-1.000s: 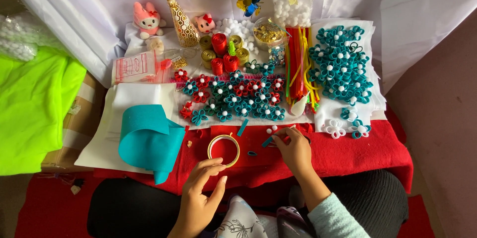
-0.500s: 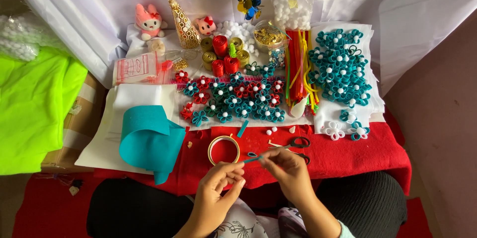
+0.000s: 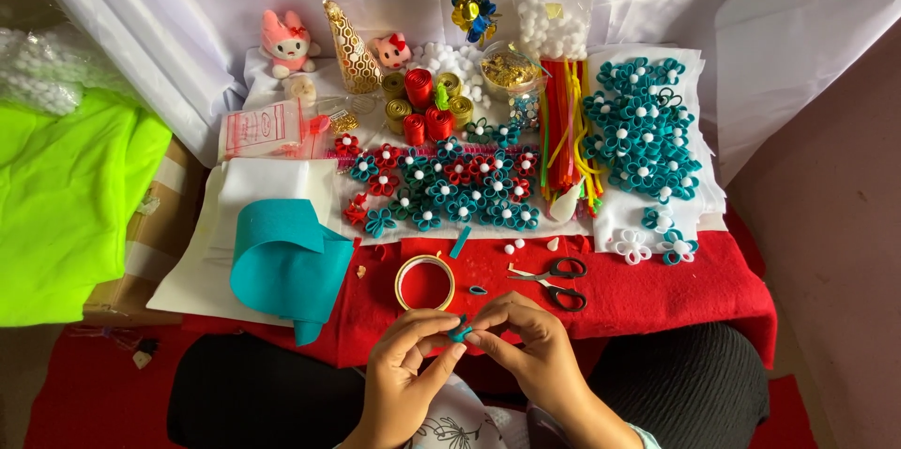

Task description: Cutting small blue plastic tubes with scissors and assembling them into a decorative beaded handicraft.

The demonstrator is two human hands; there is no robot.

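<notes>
My left hand [image 3: 405, 369] and right hand [image 3: 526, 346] pinch one small teal felt strip [image 3: 459, 330] between their fingertips, just below the tape roll [image 3: 424, 282], equally close; its axis is unclear.

A home craft corner: a red felt-covered table [image 3: 676, 289] crowded with felt flowers [image 3: 450, 188], ribbon rolls [image 3: 422, 102], pom-poms [image 3: 554, 22], scissors [image 3: 556, 282], and plush toys [image 3: 286, 44].

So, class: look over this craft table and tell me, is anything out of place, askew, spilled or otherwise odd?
Nothing is spilled or damaged. Small oddities: the teal felt sheet lies curled and folded, overhanging the white sheets; a loose teal strip sits askew on the red cloth; the scissors lie open. Both hands pinch a small teal piece.
</notes>
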